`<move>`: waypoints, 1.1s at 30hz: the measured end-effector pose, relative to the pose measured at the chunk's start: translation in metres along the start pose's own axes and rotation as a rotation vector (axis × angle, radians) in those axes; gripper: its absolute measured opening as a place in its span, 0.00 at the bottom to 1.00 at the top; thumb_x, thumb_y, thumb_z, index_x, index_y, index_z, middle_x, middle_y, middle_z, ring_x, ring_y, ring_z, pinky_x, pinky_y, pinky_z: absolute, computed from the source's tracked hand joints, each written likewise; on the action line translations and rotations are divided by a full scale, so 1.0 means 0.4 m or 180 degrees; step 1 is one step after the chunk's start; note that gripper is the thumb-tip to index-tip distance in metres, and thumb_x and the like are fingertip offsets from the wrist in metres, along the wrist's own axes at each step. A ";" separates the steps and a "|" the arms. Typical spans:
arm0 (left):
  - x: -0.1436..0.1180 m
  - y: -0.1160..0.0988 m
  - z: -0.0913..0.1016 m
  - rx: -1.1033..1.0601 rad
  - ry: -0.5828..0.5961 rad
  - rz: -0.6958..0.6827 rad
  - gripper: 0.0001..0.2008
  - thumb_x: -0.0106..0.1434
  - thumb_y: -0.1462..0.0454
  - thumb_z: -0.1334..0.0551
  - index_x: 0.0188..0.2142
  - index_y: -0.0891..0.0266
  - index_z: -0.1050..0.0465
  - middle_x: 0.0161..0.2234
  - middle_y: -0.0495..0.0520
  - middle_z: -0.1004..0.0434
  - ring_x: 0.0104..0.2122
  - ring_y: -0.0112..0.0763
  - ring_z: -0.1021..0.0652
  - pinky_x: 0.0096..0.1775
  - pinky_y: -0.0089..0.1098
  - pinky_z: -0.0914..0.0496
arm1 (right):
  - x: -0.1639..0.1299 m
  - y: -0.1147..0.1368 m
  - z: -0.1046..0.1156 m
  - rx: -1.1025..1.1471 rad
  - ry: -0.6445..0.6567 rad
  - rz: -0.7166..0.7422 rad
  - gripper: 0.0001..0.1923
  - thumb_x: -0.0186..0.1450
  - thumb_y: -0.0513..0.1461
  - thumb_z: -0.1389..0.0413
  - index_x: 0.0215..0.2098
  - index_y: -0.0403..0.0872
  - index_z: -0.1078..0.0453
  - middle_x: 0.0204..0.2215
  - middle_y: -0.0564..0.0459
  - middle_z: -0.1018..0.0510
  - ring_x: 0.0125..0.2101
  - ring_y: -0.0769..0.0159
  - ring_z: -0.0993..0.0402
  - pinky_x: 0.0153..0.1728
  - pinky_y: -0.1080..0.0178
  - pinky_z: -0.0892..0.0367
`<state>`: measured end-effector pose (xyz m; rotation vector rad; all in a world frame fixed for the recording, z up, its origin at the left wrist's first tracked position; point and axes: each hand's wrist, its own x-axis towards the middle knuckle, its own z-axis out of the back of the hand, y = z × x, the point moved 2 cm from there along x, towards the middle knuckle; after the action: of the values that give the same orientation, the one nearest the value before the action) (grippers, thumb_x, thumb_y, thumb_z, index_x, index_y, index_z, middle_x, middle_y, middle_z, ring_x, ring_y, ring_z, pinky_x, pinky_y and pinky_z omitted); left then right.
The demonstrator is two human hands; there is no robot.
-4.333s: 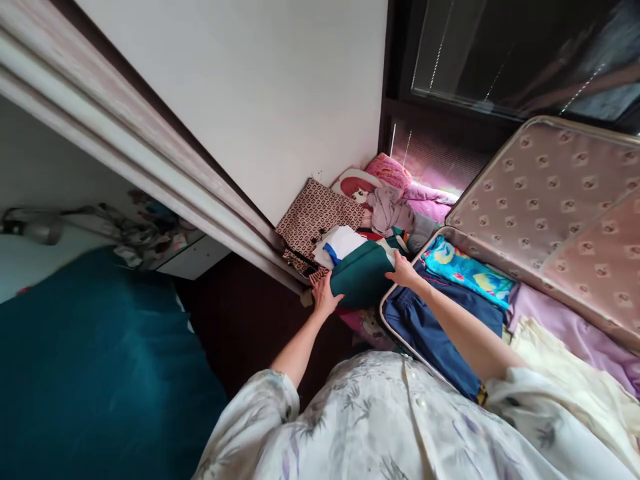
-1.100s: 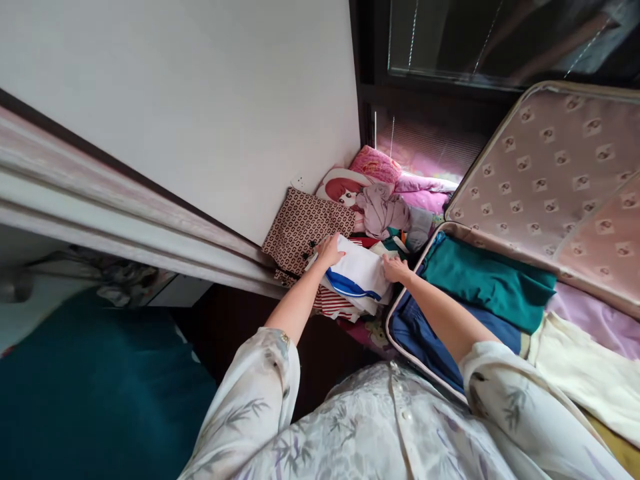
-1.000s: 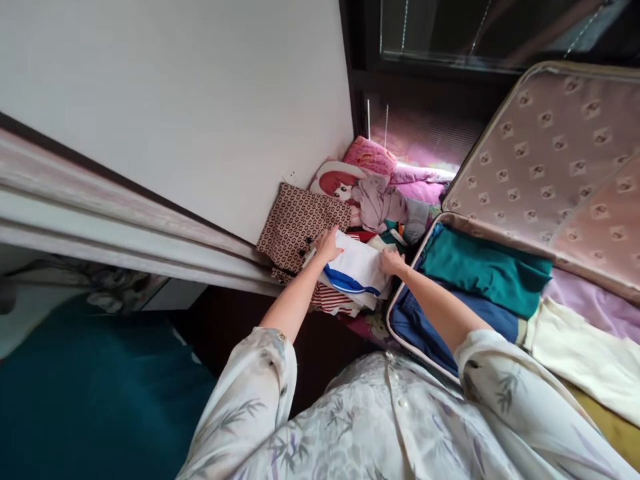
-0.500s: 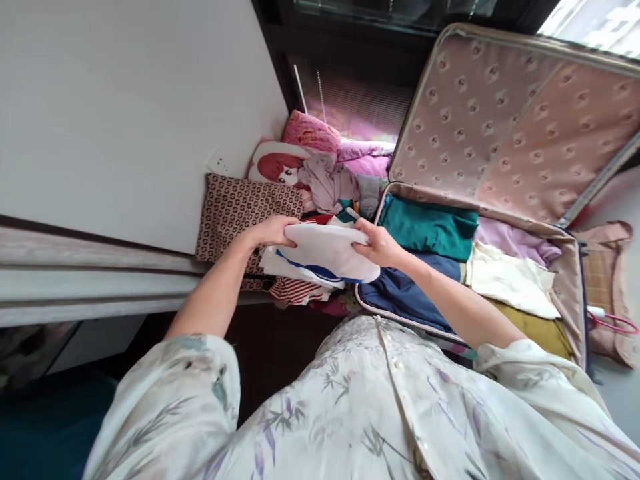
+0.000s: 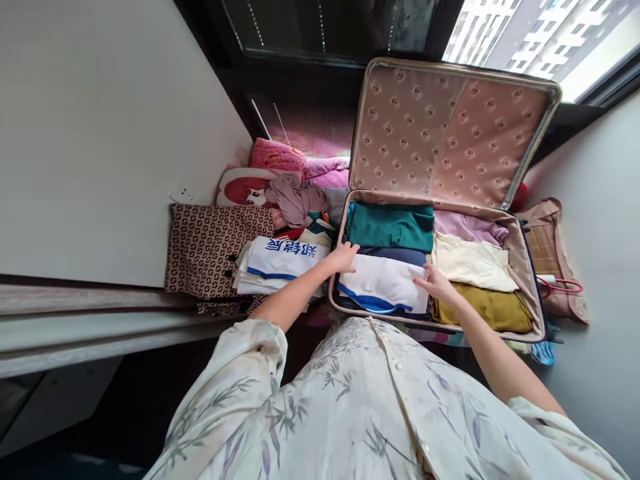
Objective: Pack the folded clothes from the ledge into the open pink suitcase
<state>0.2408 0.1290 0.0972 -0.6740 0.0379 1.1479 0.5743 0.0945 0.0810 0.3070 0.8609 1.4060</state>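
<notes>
1. Lying flat in the near left part of the suitcase (image 5: 525, 267), just below the middle of the frame, is the folded white top with a blue stripe (image 5: 383, 285). It rests on a dark blue piece (image 5: 395, 254).
2. Both hands are on it. The left hand (image 5: 342, 258) is flat on its left edge, fingers spread, with nothing squeezed in its grip. The right hand (image 5: 437, 285) rests flat on its right edge, also released.
3. This top looks to be in place; the hands only press it flat.
4. Packed around it in the case are a green folded piece (image 5: 391, 227) above, a light purple one (image 5: 467, 228) to the upper right, a cream one (image 5: 473, 261) to the right, and a mustard yellow one (image 5: 493, 308) at the lower right. So much of the case is already full.
5. Left of the case, in the middle left of the frame, a small pile (image 5: 280, 267) waits on the floor. Its top piece is white with blue writing. I think these are still to go in.
6. Further left lies a brown patterned piece (image 5: 210, 243). Above the pile sit a pillow with a cartoon face (image 5: 240, 189) and a crumpled grey-purple cloth (image 5: 295, 198).
7. The case lid (image 5: 450, 130) stands open in the upper right of the frame.
</notes>
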 end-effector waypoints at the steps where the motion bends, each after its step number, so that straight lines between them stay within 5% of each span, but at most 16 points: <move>1: 0.005 -0.020 -0.034 0.0318 -0.0121 0.0047 0.45 0.53 0.58 0.24 0.68 0.61 0.37 0.68 0.72 0.37 0.66 0.62 0.34 0.66 0.51 0.39 | -0.005 -0.024 -0.009 -0.0473 -0.0147 -0.0030 0.36 0.61 0.52 0.38 0.62 0.42 0.34 0.52 0.35 0.24 0.49 0.45 0.26 0.47 0.46 0.28; 3: 0.005 -0.053 -0.087 0.0707 -0.0292 0.0026 0.48 0.55 0.57 0.24 0.71 0.60 0.41 0.73 0.72 0.49 0.72 0.65 0.46 0.69 0.58 0.49 | -0.019 -0.041 -0.025 -0.1244 -0.0422 0.0130 0.42 0.64 0.51 0.40 0.71 0.44 0.42 0.66 0.28 0.36 0.61 0.36 0.35 0.53 0.38 0.32; 7: 0.019 -0.084 -0.153 0.0836 -0.0239 -0.0203 0.59 0.53 0.49 0.23 0.76 0.47 0.53 0.78 0.63 0.69 0.73 0.73 0.64 0.66 0.72 0.57 | -0.037 -0.020 -0.078 -0.2080 -0.0385 0.0780 0.44 0.67 0.56 0.40 0.76 0.56 0.48 0.76 0.35 0.57 0.71 0.27 0.56 0.57 0.32 0.37; 12: 0.054 -0.047 -0.273 0.0803 0.0570 0.0301 0.65 0.50 0.41 0.24 0.77 0.42 0.63 0.77 0.63 0.79 0.72 0.79 0.70 0.58 0.83 0.56 | -0.018 -0.075 -0.201 -0.2535 0.0553 0.0971 0.44 0.66 0.60 0.41 0.75 0.66 0.49 0.78 0.40 0.63 0.73 0.24 0.65 0.59 0.25 0.44; 15: 0.057 -0.035 -0.330 0.0833 0.0682 0.0482 0.64 0.51 0.40 0.26 0.77 0.44 0.63 0.76 0.62 0.82 0.72 0.75 0.73 0.59 0.82 0.56 | -0.009 -0.126 -0.243 -0.2614 0.0720 0.0990 0.41 0.68 0.60 0.44 0.75 0.66 0.50 0.78 0.40 0.64 0.73 0.25 0.68 0.59 0.24 0.46; 20: 0.008 -0.064 -0.309 0.0392 0.0361 0.0383 0.63 0.49 0.42 0.24 0.76 0.47 0.56 0.77 0.65 0.77 0.72 0.78 0.70 0.61 0.80 0.59 | -0.019 -0.155 -0.240 -0.2613 0.0307 0.1147 0.38 0.69 0.59 0.47 0.74 0.64 0.46 0.77 0.40 0.59 0.73 0.27 0.61 0.59 0.28 0.42; 23: -0.093 -0.047 -0.265 -0.0090 -0.0407 0.0107 0.49 0.60 0.45 0.30 0.75 0.51 0.47 0.77 0.64 0.63 0.74 0.66 0.57 0.68 0.65 0.50 | -0.033 -0.147 -0.221 -0.2475 -0.0273 0.1202 0.35 0.71 0.57 0.49 0.73 0.59 0.43 0.75 0.36 0.51 0.71 0.29 0.54 0.59 0.31 0.40; 25: -0.185 0.009 -0.230 -0.0299 -0.1204 0.0087 0.33 0.68 0.50 0.36 0.70 0.54 0.35 0.74 0.63 0.46 0.73 0.51 0.43 0.69 0.51 0.43 | -0.041 -0.123 -0.210 -0.2260 -0.0578 0.1350 0.35 0.72 0.56 0.51 0.73 0.54 0.43 0.73 0.33 0.46 0.70 0.30 0.50 0.57 0.31 0.38; 28: -0.319 0.163 -0.175 -0.0438 -0.2130 0.0885 0.18 0.71 0.60 0.41 0.57 0.60 0.23 0.61 0.63 0.27 0.63 0.45 0.28 0.65 0.45 0.34 | -0.042 -0.040 -0.210 -0.1817 -0.0687 0.1823 0.35 0.74 0.53 0.52 0.73 0.48 0.45 0.68 0.29 0.39 0.65 0.34 0.41 0.53 0.35 0.32; 33: -0.436 0.425 -0.085 -0.0389 -0.2557 0.2437 0.22 0.67 0.62 0.35 0.60 0.61 0.27 0.53 0.63 0.22 0.56 0.47 0.24 0.59 0.44 0.29 | 0.007 0.211 -0.273 -0.1601 -0.0242 0.2658 0.26 0.74 0.42 0.53 0.68 0.45 0.39 0.66 0.33 0.35 0.60 0.43 0.36 0.53 0.43 0.31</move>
<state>0.0315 0.0079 0.0525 -0.2496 -0.4971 2.1086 0.4380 0.0809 0.0623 0.3425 0.2732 2.3056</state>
